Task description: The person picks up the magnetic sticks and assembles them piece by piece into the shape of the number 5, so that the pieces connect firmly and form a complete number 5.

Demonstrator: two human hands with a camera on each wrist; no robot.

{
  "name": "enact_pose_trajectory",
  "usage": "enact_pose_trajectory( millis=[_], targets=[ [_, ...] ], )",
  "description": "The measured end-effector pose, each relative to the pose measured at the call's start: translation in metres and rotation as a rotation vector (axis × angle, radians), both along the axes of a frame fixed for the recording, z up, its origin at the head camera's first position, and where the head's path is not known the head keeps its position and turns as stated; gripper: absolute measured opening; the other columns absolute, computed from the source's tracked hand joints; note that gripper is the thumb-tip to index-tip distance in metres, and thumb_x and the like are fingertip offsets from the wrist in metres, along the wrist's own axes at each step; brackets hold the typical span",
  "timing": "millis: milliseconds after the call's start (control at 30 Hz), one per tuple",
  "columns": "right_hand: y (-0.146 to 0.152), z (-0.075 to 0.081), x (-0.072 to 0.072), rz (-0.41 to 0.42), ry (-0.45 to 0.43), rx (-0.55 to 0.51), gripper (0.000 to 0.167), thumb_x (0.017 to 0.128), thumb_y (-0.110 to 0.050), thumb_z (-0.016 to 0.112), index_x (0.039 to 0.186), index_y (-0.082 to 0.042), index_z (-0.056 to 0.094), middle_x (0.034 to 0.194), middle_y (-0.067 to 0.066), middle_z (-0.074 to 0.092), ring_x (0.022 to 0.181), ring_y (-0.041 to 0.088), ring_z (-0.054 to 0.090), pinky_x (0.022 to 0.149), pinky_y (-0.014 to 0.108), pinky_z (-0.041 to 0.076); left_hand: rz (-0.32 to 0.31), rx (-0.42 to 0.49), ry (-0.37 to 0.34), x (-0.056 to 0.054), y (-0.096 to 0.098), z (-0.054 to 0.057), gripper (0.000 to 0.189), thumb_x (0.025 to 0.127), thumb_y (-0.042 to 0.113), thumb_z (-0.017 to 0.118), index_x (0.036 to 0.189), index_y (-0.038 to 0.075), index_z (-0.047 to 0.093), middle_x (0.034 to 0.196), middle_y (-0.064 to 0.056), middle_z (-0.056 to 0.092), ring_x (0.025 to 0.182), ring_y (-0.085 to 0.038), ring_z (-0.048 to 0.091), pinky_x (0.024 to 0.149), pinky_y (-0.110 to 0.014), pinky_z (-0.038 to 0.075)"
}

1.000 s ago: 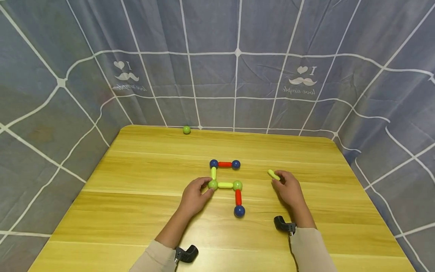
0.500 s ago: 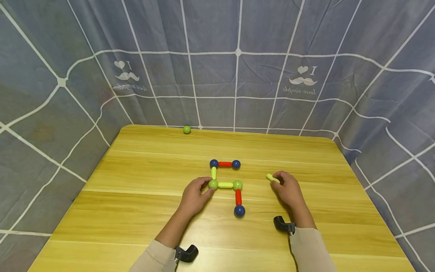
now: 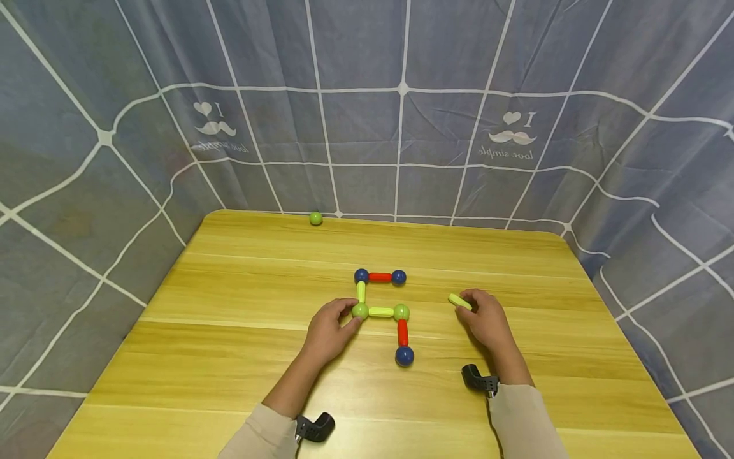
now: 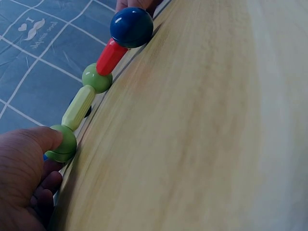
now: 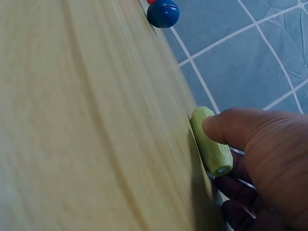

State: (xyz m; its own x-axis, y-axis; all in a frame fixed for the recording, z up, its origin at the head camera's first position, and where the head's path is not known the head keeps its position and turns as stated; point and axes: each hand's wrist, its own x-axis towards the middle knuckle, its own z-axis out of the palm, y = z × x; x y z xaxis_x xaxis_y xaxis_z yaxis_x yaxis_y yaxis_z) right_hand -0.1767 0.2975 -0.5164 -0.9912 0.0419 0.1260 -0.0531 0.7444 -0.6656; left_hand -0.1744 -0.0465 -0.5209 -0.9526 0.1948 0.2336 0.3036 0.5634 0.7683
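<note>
My left hand (image 3: 329, 331) grips a green ball (image 3: 360, 311), thumb on one side and fingers behind, at the corner of a ball-and-rod figure lying on the table. From that ball one yellow-green rod (image 3: 361, 291) runs back to a blue ball (image 3: 361, 276); another rod (image 3: 381, 312) runs right to a second green ball (image 3: 401, 312). A red rod (image 3: 380, 277) ends in a blue ball at the back, and a red rod (image 4: 110, 56) ends in a larger-looking blue ball (image 4: 132, 27) in front. Between thumb and fingers, my right hand (image 3: 486, 320) pinches a loose yellow-green rod (image 5: 211, 142).
A lone green ball (image 3: 316, 218) sits at the back edge of the wooden table (image 3: 229, 357). Grey-blue curtains (image 3: 367, 127) with white lines stand close behind and on both sides. Each wrist carries a small black camera (image 3: 316, 427).
The rod in my right hand has shifted slightly left and forward-down, turning a little in the fingers. My left hand and the ball-and-rod figure have stayed put.
</note>
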Motion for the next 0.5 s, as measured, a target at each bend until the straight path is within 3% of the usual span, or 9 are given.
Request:
enact_pose_trajectory(
  millis=[267,500],
  targets=[
    [-0.0009,0.0026,0.0000,0.003,0.019,0.033,0.023,0.095,-0.011,0.066,0.114,0.002,0.066,0.104,0.017,0.066,0.097,0.035,0.056,0.083,0.050,0.045,-0.008,0.002,-0.002,-0.0008,0.0000,0.0000,0.031,0.091,0.019,0.073,0.120,0.007,0.068,0.113,-0.009,0.068,0.102,-0.025,0.063,0.088,-0.042,0.051],
    [-0.0055,0.0064,0.0030,0.001,-0.048,-0.093,0.027,0.099,-0.015,0.062,0.122,-0.002,0.063,0.121,0.020,0.063,0.112,0.037,0.058,0.094,0.053,0.046,-0.008,0.002,-0.003,-0.0006,-0.0003,-0.0018,0.031,0.092,0.020,0.073,0.120,0.008,0.068,0.114,-0.008,0.068,0.102,-0.024,0.063,0.088,-0.042,0.051]
  ],
)
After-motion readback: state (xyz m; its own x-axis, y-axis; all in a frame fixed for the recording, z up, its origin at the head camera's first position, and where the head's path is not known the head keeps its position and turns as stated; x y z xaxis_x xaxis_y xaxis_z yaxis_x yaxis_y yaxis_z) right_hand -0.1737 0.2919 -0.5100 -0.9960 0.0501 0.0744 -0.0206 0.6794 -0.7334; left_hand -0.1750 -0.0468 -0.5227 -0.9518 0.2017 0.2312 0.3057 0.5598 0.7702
